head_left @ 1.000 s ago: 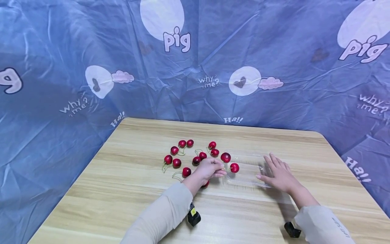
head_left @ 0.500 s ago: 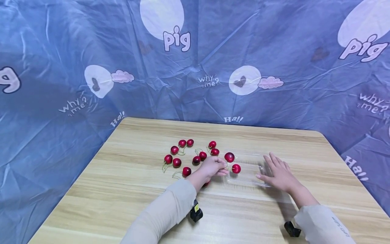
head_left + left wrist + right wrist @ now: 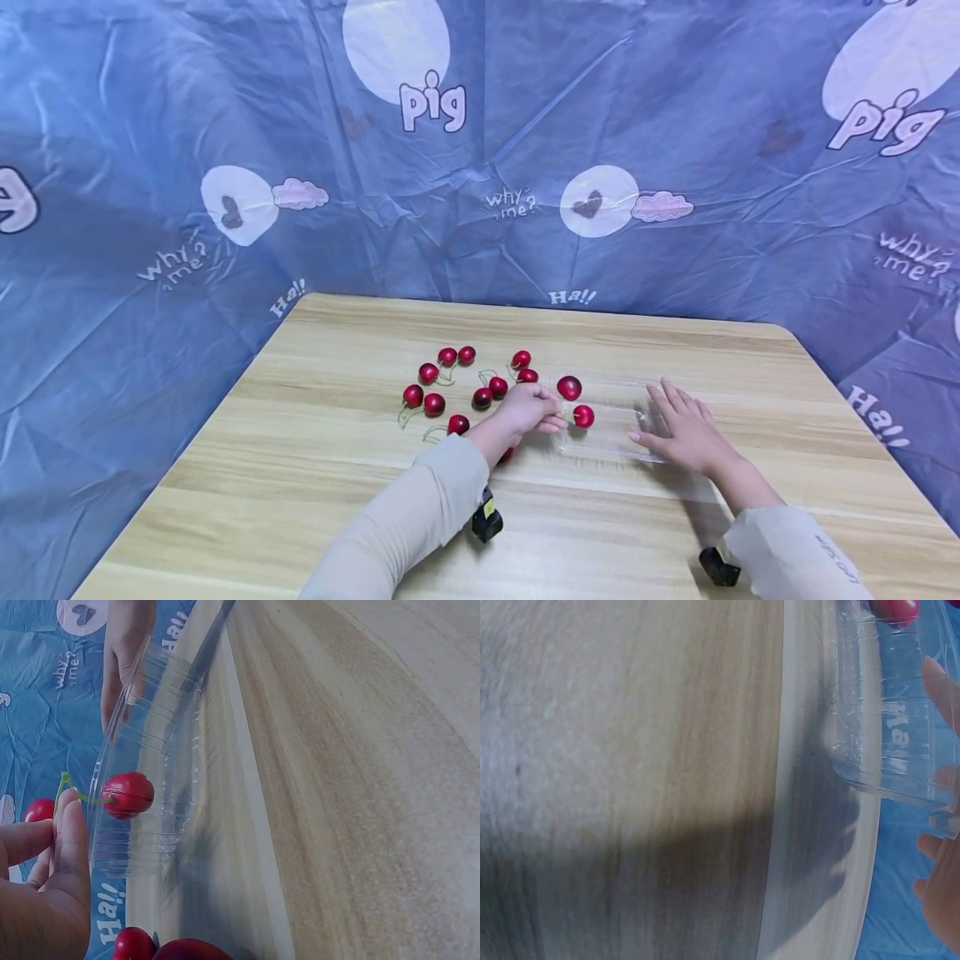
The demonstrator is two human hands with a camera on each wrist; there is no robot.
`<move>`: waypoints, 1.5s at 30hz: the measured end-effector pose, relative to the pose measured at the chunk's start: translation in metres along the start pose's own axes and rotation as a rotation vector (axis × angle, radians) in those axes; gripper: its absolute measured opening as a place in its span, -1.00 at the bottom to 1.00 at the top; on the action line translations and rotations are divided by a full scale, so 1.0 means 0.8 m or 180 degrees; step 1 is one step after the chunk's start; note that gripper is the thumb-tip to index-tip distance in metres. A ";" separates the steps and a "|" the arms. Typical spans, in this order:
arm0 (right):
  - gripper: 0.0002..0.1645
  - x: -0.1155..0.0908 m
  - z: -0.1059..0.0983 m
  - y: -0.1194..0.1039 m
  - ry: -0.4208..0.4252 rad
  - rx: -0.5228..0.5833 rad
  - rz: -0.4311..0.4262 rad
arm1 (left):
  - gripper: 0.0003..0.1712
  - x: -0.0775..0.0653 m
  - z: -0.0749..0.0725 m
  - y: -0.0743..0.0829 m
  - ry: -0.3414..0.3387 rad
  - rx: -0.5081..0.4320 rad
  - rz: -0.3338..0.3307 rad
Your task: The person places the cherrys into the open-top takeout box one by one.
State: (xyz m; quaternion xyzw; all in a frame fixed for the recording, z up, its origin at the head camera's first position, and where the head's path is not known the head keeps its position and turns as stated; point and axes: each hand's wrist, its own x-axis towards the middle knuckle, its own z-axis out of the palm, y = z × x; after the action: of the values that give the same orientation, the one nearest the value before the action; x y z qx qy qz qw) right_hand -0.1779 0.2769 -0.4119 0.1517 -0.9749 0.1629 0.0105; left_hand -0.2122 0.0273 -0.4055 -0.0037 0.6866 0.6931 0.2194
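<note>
My left hand [image 3: 528, 410] pinches the green stem [image 3: 66, 780] of a pair of red cherries between thumb and fingertips. One cherry [image 3: 583, 416] of the pair is at the left end of a clear plastic box [image 3: 607, 448]. The other cherry [image 3: 569, 387] lies just behind it. Whether they touch the bottom of the box [image 3: 176, 750] I cannot tell. With fingers spread and fairly straight, my right hand [image 3: 690, 433] rests at the right end of the box. In the right wrist view its thumb [image 3: 939, 686] is against the box wall.
Several more cherries [image 3: 433, 405] with stems lie in pairs on the wooden table [image 3: 300, 467], left of the box. One cherry [image 3: 506, 456] is partly hidden by the left wrist. A blue printed cloth [image 3: 480, 250] hangs behind the table.
My left hand has shifted slightly right, bringing the pair of cherries farther over the box's left end. My right hand has stayed in place.
</note>
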 end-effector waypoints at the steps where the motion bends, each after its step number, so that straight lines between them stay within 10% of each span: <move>1: 0.03 0.000 0.000 0.000 -0.0005 -0.0003 0.0004 | -0.81 0.000 0.001 0.000 -0.0004 0.0003 -0.0006; 45: 0.03 0.002 0.001 -0.001 -0.0009 0.0004 -0.0009 | -0.87 0.024 0.028 0.018 -0.0264 0.0636 -0.0169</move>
State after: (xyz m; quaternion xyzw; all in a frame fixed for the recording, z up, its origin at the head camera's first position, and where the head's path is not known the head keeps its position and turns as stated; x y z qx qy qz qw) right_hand -0.1791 0.2753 -0.4119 0.1533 -0.9746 0.1632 0.0093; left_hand -0.2276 0.0547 -0.3967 0.0287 0.7423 0.6147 0.2652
